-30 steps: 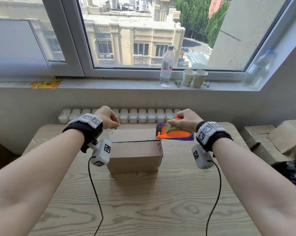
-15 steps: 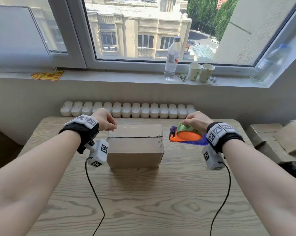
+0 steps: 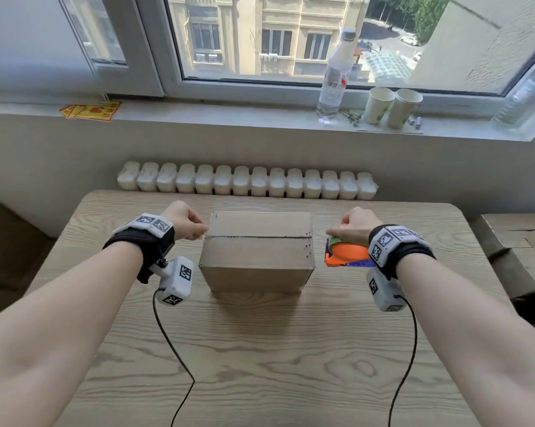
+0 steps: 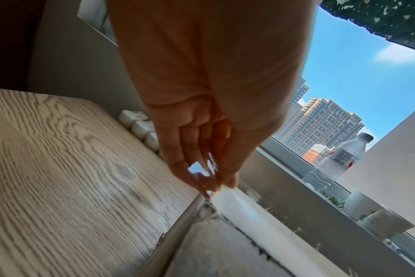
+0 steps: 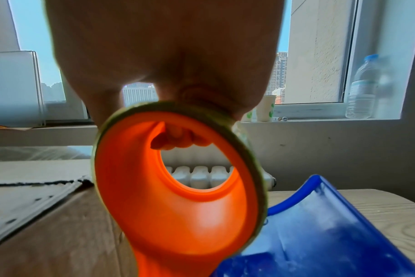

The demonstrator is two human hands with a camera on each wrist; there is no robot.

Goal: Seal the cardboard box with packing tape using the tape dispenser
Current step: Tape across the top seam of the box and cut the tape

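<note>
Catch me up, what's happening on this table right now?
A person is taping a cardboard box shut on a wooden table. The left hand pinches the free end of clear tape at the box's left edge, level with the top seam. The right hand grips the orange and blue tape dispenser just off the box's right edge. Whether the tape is already stuck down along the seam is hard to tell.

Your dispenser [image 3: 348, 255] is orange with a blue guard and a green-edged roll; the box [image 3: 257, 254] is plain brown; the table [image 3: 260, 359] shows pale wood grain; your wristbands [image 3: 395, 246] are black.
</note>
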